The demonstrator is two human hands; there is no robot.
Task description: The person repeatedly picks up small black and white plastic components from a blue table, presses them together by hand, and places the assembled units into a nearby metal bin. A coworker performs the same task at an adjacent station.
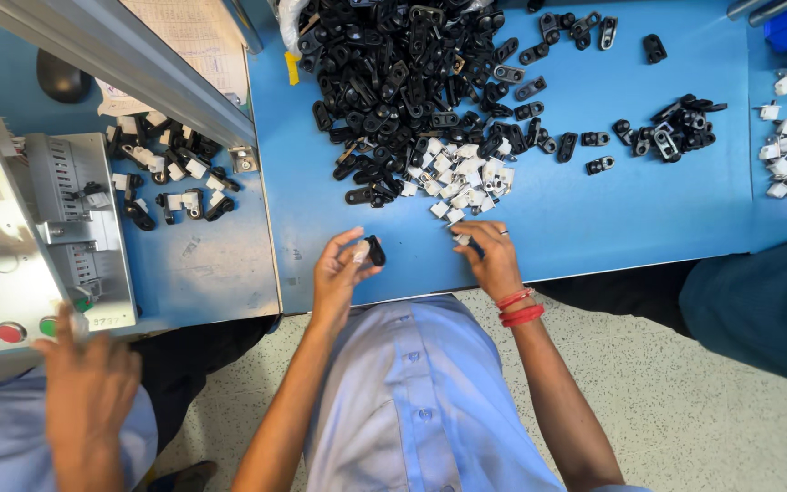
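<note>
Black clip (375, 250) pinched in left hand (343, 269); right hand (492, 260) closed on dark part, identity unclear. Light grip: clip could be dropped off near table edge (594, 260).

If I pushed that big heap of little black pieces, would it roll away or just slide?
The black heap would probably slide and spill, not roll: its pieces look flat-sided and lie tangled. They look like stiff moulded plastic, so likely light; the left hand pinches one black piece with its fingertips. Strays on the blue table suggest they scatter easily.

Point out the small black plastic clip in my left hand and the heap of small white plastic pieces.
small black plastic clip (375, 250), head view, clip body.
heap of small white plastic pieces (463, 175), head view, heap's middle.
</note>
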